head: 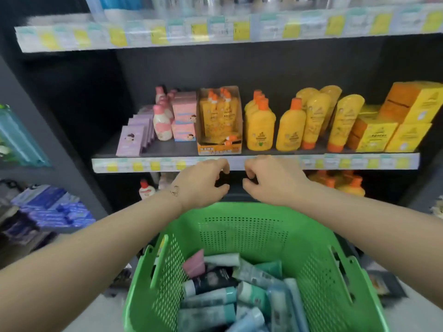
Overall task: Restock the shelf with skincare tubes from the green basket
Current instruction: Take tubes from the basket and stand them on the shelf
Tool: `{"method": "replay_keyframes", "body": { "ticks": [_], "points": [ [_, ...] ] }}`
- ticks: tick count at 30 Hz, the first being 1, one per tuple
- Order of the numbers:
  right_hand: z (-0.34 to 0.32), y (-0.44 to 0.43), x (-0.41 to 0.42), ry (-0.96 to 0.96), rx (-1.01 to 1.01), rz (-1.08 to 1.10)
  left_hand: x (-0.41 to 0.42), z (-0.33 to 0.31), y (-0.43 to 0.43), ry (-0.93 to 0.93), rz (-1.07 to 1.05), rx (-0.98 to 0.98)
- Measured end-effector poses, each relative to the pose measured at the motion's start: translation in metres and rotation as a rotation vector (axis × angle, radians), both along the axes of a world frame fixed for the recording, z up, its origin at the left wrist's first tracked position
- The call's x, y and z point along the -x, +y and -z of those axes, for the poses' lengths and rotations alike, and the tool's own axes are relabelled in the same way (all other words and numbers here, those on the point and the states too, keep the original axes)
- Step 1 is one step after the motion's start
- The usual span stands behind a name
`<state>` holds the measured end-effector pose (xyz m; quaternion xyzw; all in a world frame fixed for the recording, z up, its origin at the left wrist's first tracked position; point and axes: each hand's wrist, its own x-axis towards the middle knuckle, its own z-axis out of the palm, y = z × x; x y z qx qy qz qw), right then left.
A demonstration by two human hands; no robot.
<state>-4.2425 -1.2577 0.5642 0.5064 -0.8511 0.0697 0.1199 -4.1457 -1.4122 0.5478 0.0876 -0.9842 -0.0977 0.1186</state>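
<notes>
The green basket (249, 226) sits low in the middle, directly below me. It holds several skincare tubes (230, 291), teal, white, dark and pink, lying in a loose heap. My left hand (203, 183) and right hand (271, 180) hover side by side just past the basket's far rim, level with the front edge of the middle shelf (148, 164). On each hand the fingers are half curled and the thumb stands apart from them. I see nothing between them. A dark bar (239, 196) lies under the hands behind the rim.
The middle shelf carries purple packets (134, 137), pink bottles and boxes (172, 118), an orange display carton (219, 121), yellow bottles (290, 128) and yellow boxes (395, 121). Its left end is bare. Another shelf (215, 32) runs above, and blue packs (52, 209) lie lower left.
</notes>
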Motion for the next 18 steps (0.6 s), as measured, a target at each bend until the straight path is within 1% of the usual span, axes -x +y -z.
{"method": "replay_keyframes", "body": {
  "ticks": [7,13,18],
  "points": [
    [0.061,0.003,-0.011,-0.135,-0.174,-0.021,-0.002,0.061,0.012,-0.222,0.045,0.085],
    [0.097,0.003,-0.012,-0.258,-0.315,0.003,-0.004,0.101,0.015,-0.427,0.061,0.056],
    [0.134,0.001,-0.006,-0.387,-0.5,0.027,-0.005,0.139,0.018,-0.608,0.082,0.001]
  ]
}}
